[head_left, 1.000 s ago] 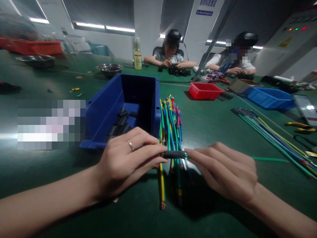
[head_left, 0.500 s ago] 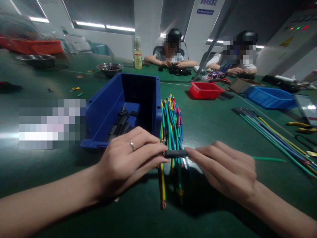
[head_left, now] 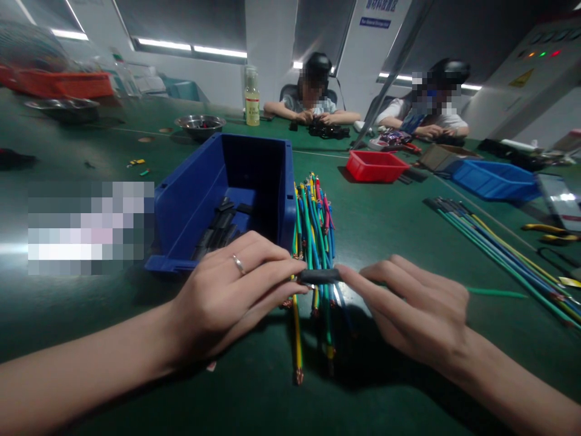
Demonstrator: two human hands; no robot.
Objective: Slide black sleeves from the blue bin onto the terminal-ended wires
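Note:
A short black heat-shrink tube (head_left: 320, 277) lies level between my two hands, above a bundle of coloured wires. My left hand (head_left: 236, 278), with a ring on it, pinches near its left end, where a bit of bare metal shows. At the right end, the fingertips of my right hand (head_left: 408, 303) close on the tube. A green wire (head_left: 497, 293) emerges to the right behind my right hand; its path under the fingers is hidden. Beneath the tube, the bundled wires (head_left: 312, 224) in green, blue, yellow and red show bare copper ends.
A dark blue bin (head_left: 181, 212) holding black tubes stands by my left hand. Farther back are a red tray (head_left: 376, 166), a light blue tray (head_left: 494, 180) and a metal bowl (head_left: 200, 126). More wires (head_left: 499, 248) lie at right. Two people sit across the table.
My right fingertips have shifted slightly left and up against the tube's end, and the tube has risen a little. The left hand keeps its pinch.

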